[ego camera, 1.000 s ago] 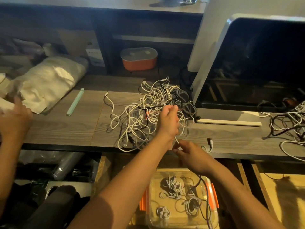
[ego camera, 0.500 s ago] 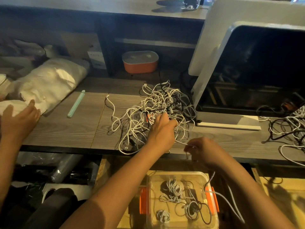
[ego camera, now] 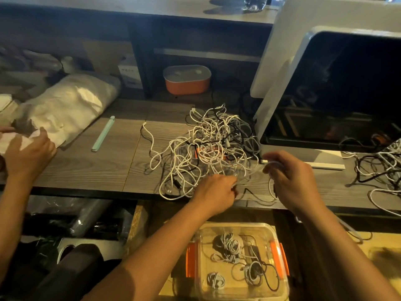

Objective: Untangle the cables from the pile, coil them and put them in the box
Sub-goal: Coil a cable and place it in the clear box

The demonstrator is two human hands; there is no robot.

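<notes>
- Another person's hand (ego camera: 28, 153) rests on a bag (ego camera: 69, 105) at the far left.
- The pile (ego camera: 212, 144) of tangled cables lies mid-desk (ego camera: 86, 170).
- Left hand (ego camera: 214, 192), at the pile's near edge, pinches a white cable (ego camera: 251, 172) with curled fingers.
- The box (ego camera: 238, 225) sits open below the desk edge, holding coils (ego camera: 227, 244).
- Right hand (ego camera: 290, 177), fingers curled, grips the same cable just right of the pile.

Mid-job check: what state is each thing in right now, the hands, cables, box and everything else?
Left hand: pinches a white cable at the pile's near edge.
Right hand: holds a white cable above the desk.
Cable pile: tangled, on the desk.
Box: open, lid off, holds coiled cables.
Monitor: screen dark.
Orange container: lid on.
Second cable pile: tangled, untouched.
</notes>
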